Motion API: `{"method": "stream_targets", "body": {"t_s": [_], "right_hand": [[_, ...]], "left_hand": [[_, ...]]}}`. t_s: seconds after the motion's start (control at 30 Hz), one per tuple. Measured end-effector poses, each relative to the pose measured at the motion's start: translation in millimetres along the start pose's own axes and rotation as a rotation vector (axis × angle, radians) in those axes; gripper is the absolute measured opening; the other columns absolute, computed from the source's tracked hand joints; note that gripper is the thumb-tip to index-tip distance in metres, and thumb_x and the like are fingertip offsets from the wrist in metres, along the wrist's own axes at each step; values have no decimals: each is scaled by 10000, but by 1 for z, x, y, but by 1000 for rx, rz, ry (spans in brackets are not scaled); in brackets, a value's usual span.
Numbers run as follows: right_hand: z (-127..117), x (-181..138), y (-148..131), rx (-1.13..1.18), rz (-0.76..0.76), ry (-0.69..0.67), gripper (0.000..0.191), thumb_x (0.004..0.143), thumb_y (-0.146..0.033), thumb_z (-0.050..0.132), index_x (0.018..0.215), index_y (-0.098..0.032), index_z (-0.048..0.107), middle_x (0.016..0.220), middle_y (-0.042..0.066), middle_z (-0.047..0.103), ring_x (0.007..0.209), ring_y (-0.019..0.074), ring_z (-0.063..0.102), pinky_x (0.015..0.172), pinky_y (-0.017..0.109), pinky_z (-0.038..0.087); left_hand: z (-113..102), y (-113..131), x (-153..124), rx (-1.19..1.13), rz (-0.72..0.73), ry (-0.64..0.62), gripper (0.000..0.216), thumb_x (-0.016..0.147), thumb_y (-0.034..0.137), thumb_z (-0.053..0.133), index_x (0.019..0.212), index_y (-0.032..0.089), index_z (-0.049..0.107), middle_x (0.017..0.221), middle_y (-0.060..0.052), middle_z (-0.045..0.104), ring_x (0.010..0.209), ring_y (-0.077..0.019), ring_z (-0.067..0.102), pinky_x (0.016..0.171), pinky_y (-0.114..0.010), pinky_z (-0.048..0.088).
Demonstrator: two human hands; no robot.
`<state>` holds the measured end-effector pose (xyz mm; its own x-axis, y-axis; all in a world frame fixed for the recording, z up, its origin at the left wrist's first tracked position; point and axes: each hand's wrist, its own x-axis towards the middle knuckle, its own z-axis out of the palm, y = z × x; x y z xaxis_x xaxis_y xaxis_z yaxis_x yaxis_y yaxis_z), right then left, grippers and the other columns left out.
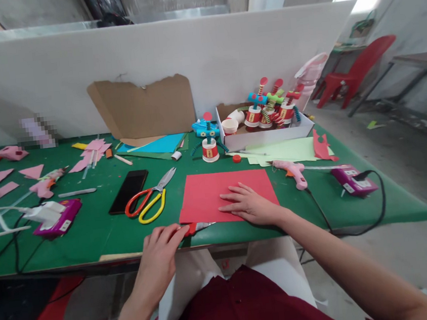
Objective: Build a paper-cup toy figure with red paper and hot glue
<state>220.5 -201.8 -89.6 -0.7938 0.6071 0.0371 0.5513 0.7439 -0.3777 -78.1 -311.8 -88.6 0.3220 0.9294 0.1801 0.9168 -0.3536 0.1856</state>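
Observation:
A sheet of red paper lies flat on the green tabletop in front of me. My right hand rests on it, fingers spread, pressing on its right half. At the sheet's lower left corner, my left hand is closed around a red-handled utility knife. Its silver blade points right along the paper's near edge; most of the handle is hidden by my fingers. Scissors with one red and one yellow grip lie left of the paper, blades apart. Behind the sheet stands a paper-cup figure with coiled arms.
A phone lies beside the scissors. Pink glue guns lie at both sides, near purple power strips with cords. Further back are a box of similar figures, cardboard, pale green sheets and pink scraps.

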Motion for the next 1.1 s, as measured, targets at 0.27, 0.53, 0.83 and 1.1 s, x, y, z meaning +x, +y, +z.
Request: {"method": "stream_targets", "body": {"t_s": [0.27,0.53,0.83,1.1], "right_hand": [[-1,0,-2,-18,1,-7,395,976,-274,390,1327,-372,543,1481,-9,448,1417,257,282,1158,542,164],[0,0,-1,-11,-4,-2,393,978,-278,388,1327,-374,543,1480,-7,449,1417,261,281,1154,546,166],[0,0,-2,-27,8,-10,393,980,-273,391,1330,-364,543,1476,-1,455,1415,269,286,1156,545,160],[0,0,-3,-25,7,-2,387,982,-282,388,1327,-363,547,1477,-2,453,1414,270,286,1155,544,163]], "left_hand": [[1,5,3,6,22,-6,642,762,-45,341,1268,265,585,1200,-73,620,1062,-241,489,808,-363,410],[3,10,6,2,45,-1,657,745,-54,353,1270,267,581,1192,-71,617,1052,-239,487,818,-363,399],[5,15,8,-42,56,-4,616,781,-51,326,1264,240,574,1184,-69,619,1047,-227,490,807,-351,391],[6,20,11,-45,64,4,610,776,-57,329,1260,227,570,1189,-65,623,1048,-227,481,799,-356,381]]}}
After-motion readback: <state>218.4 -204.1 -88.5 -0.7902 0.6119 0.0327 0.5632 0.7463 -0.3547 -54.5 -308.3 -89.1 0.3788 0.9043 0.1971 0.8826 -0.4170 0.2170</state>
